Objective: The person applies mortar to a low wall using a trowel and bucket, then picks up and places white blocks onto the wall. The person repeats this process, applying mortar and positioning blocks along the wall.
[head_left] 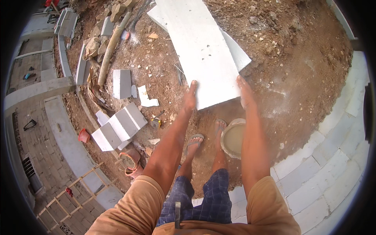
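A long white aerated concrete block (205, 51) is held out in front of me, its near end between my two hands. My left hand (190, 98) grips the left edge, thumb on the upper face. On the opposite edge my right hand (245, 93) holds it the same way; the fingers of both are mostly hidden beneath. Partly covered by this block, another white block (237, 51) shows at an angle. A round bucket (224, 145) of murky, grey-brown liquid stands near my right forearm, beside my sandalled feet.
Several cut blocks (119, 127) lie on the dirt at left, near a tape measure (156, 123). Two-toned block (122, 83), wooden log (113, 49), reddish buckets (131, 156) and a wooden ladder (74, 211) are farther left. A curved block wall (317, 176) borders the right.
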### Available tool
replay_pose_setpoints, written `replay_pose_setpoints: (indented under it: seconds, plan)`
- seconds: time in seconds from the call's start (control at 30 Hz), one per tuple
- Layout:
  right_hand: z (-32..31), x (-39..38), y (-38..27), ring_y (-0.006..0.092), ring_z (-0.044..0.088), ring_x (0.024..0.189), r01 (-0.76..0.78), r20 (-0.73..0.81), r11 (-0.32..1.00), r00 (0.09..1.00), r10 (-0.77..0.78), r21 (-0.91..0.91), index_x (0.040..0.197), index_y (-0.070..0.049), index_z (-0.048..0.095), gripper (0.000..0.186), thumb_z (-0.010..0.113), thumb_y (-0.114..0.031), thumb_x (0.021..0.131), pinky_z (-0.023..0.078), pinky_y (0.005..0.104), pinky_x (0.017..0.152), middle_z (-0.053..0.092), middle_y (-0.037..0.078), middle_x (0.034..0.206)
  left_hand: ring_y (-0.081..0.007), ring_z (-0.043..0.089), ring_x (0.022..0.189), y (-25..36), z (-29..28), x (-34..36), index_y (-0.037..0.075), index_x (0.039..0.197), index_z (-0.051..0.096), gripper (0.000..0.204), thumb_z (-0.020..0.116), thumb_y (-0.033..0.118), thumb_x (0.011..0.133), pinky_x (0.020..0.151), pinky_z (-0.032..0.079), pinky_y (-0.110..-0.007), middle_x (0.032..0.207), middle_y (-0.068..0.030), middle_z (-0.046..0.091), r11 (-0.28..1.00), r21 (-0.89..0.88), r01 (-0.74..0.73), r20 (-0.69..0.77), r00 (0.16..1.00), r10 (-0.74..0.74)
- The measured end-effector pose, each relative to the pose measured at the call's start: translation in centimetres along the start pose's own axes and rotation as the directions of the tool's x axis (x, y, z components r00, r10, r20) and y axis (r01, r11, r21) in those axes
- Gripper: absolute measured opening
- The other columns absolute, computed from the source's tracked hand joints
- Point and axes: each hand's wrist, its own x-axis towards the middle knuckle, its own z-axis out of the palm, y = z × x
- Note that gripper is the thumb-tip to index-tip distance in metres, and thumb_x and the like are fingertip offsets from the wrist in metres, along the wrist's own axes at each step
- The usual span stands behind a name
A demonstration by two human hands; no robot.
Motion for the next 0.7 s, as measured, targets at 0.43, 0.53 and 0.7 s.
replay_pose_setpoints:
  seconds: [0.43,0.53,0.7]
  plan:
    - [-3.5,-36.5,-10.3,0.0157,0.052,0.107,-0.163,-0.133,0.982,0.980,0.149,-0.093,0.140,0.002,0.052,0.065,0.038,-0.052,0.106,0.041,0.0320,0.097,0.058,0.004,0.116,-0.0230,0.036,0.140,8.9,-7.6,-35.7,0.003,0.159,0.005,0.086,0.040,0.058,0.103,0.116,0.029,-0.038,0.160,-0.0137,0.026,0.990,-0.017,0.138,0.416,0.902,-0.119]
    - [-0.8,-37.5,-19.8,0.0252,0.057,0.117,-0.206,-0.031,0.951,0.978,0.204,-0.232,0.134,0.001,0.057,0.075,0.034,-0.063,0.103,0.044,0.0396,0.102,0.064,0.013,0.125,-0.0268,0.031,0.144,24.1,-6.5,-37.4,0.007,0.160,-0.002,0.106,0.043,0.073,0.091,0.116,0.030,-0.041,0.163,-0.0153,0.021,0.970,0.168,-0.173,0.429,0.899,0.086]
    - [3.5,-29.7,-32.2,0.0330,0.059,0.121,0.114,0.131,0.905,0.989,-0.066,-0.409,0.136,-0.001,0.058,0.095,0.033,-0.081,0.092,0.045,0.0451,0.104,0.064,0.021,0.126,-0.0372,0.037,0.141,36.7,-7.2,-30.8,-0.005,0.155,0.023,0.129,0.074,0.077,0.069,0.115,0.033,-0.048,0.153,-0.0266,0.035,0.441,0.704,-0.556,0.352,0.813,0.464]
